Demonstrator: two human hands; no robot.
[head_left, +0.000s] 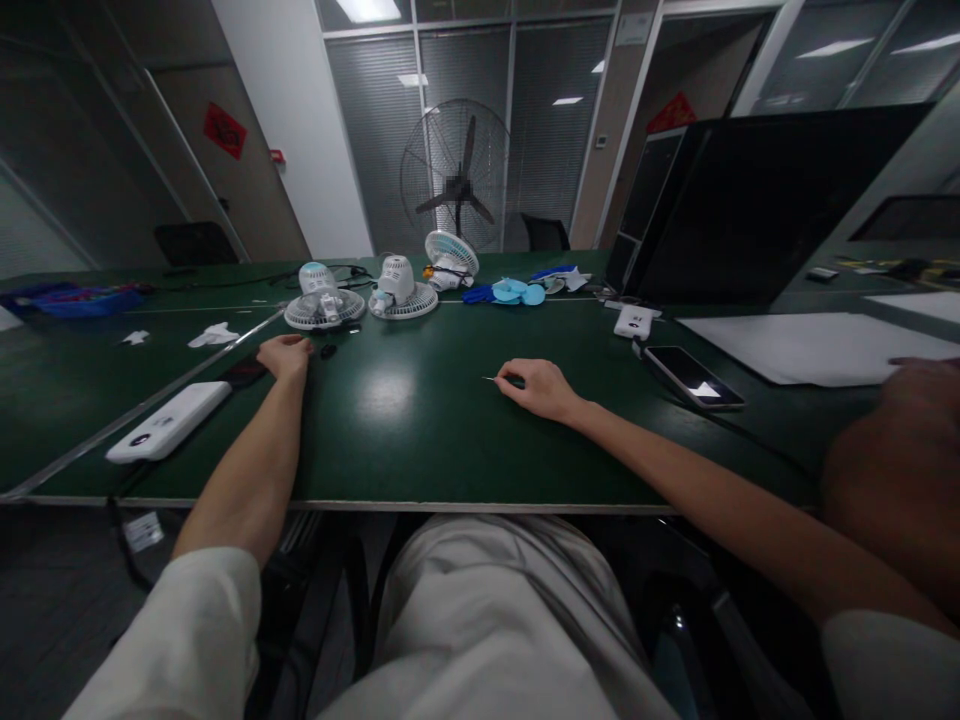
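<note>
Delicately pinches a thin pale sliver (488, 378) in the right hand (536, 386), pointing it leftward, toward the curled left hand (285, 355), contents impossible to tell.

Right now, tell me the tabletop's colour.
The tabletop is dark green, clearest in the head view.

An office: slatted blinds (559, 140) line a glass partition (512, 60), and a chair (545, 234) stands beyond the surface's far edge.

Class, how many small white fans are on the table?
3, in a row toward the far side: left fan and middle fan, face-down; right fan, tilted, farther back. Any behind the large black object would be hidden.
</note>
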